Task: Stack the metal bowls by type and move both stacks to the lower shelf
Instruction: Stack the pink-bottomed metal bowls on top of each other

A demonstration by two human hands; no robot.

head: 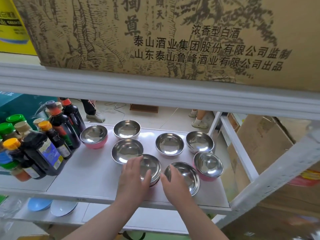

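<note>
Several metal bowls stand on the white middle shelf. Two have pink outsides: one at the back left and one at the right. All-steel bowls sit at the back, the middle, the centre right and the far right. My left hand grips the left rim of a front bowl that seems to rest on another bowl. My right hand holds the near rim of the front steel bowl.
Dark sauce bottles with coloured caps crowd the shelf's left end. The lower shelf carries a blue bowl and a white bowl. A big printed carton sits on the shelf above. Cardboard boxes stand at the right.
</note>
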